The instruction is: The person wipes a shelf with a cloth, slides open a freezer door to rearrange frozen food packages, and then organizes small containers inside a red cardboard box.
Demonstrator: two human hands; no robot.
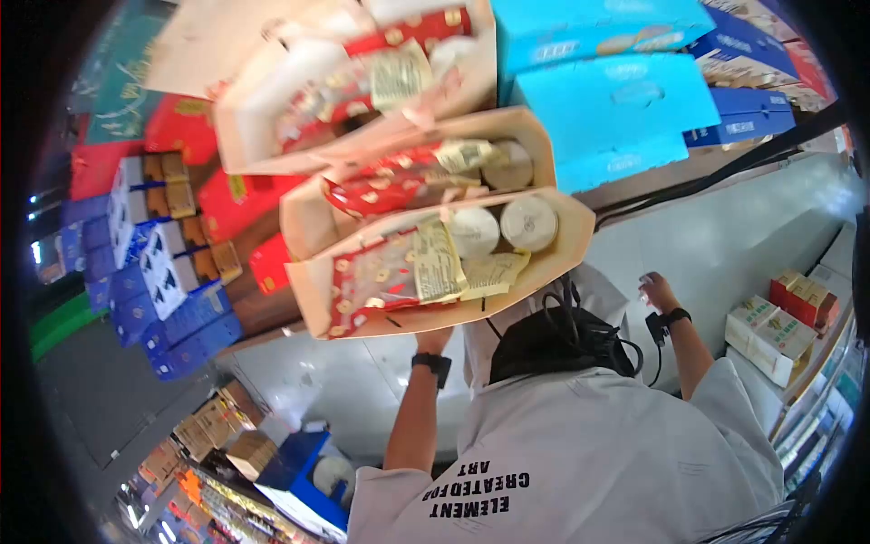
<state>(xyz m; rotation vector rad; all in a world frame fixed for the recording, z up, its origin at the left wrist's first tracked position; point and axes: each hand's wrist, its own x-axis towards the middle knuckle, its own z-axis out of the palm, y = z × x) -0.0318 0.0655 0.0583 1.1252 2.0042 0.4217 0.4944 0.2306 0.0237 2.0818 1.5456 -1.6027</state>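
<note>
My left hand (434,340) is at the lower edge of the nearest open peach-coloured gift box (313,308); its fingers are hidden behind the box. Inside that box are a red patterned packet (372,281), a cream labelled packet (439,263) and two round white-lidded containers. More peach boxes with similar contents stand behind it. My right hand (658,290) hangs over the grey floor, right of the boxes, fingers loosely bent and apart, nothing visible in it. Both wrists wear dark bands. A black bag or pouch (553,344) with cords lies against my chest.
Bright blue boxes (616,118) stand at the upper right, with dark blue boxes (739,118) beyond. Red and dark blue packages (186,317) fill the left side. White and red cartons (770,337) sit at the right. Cardboard boxes (217,422) are at the lower left.
</note>
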